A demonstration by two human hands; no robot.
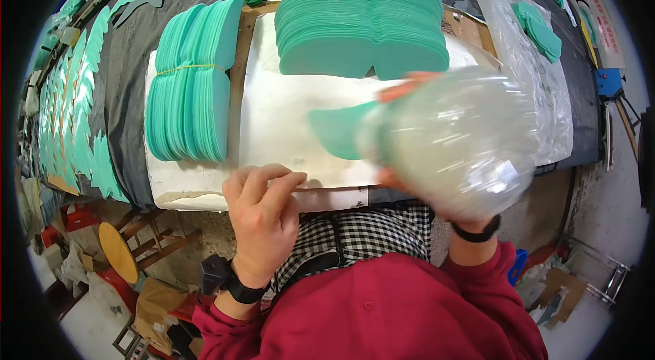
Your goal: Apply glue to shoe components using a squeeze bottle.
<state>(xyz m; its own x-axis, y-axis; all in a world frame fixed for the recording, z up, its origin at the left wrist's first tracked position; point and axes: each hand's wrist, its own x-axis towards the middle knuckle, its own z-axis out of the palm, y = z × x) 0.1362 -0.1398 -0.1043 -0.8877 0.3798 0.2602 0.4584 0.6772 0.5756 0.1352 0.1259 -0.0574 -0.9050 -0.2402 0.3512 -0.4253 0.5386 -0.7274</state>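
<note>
My right hand (409,86) grips a large clear plastic bottle (464,142), blurred by motion. The bottle is tilted, its narrow end toward the left, and it hides most of that hand. Under the narrow end, a flat green sole-shaped piece (333,129) lies on white paper (273,114); its right part is covered. Whether the bottle touches the piece, I cannot tell. At the near edge of the work board, my left hand (263,200) rests with fingers bent and slightly apart, nothing visible in them.
Beyond the paper rises a tall stack of green pieces (361,19). To the left stands a stack bound with a yellow band (191,80). More green pieces (89,94) fan out at far left. Clear plastic sheeting (546,97) with loose green pieces (537,31) lies to the right.
</note>
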